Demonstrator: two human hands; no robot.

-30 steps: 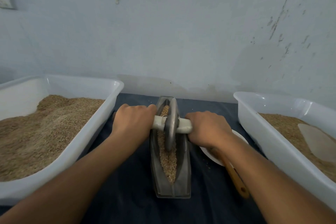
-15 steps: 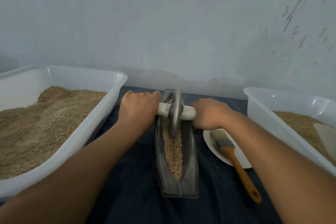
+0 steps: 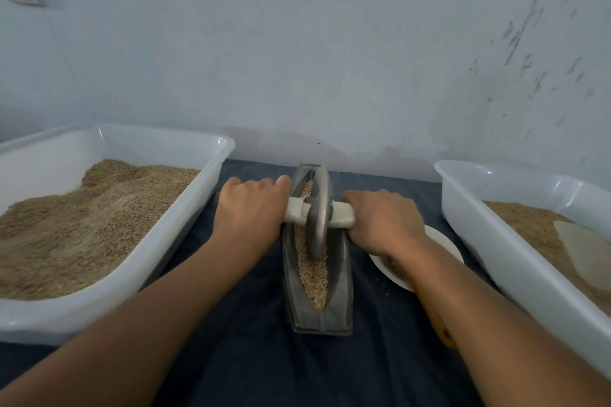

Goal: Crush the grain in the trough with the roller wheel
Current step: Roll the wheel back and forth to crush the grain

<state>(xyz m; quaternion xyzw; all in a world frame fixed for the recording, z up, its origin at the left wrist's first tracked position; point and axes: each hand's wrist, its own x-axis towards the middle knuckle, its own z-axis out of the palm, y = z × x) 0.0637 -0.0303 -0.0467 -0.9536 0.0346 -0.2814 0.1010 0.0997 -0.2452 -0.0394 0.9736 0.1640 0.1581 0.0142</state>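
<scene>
risk, judged: wheel [image 3: 318,212] tipping off line and spilling grain [image 3: 312,269] over trough [image 3: 340,277] wall if one side pushes harder. left hand [image 3: 249,208] and right hand [image 3: 380,223] each wrapped round an axle end, wheel between them, grain below, forearms stretched forward.

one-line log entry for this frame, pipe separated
phase: crushing | left hand: grips handle | right hand: grips handle | roller wheel: upright in trough, toward far end | grain: in trough
</scene>
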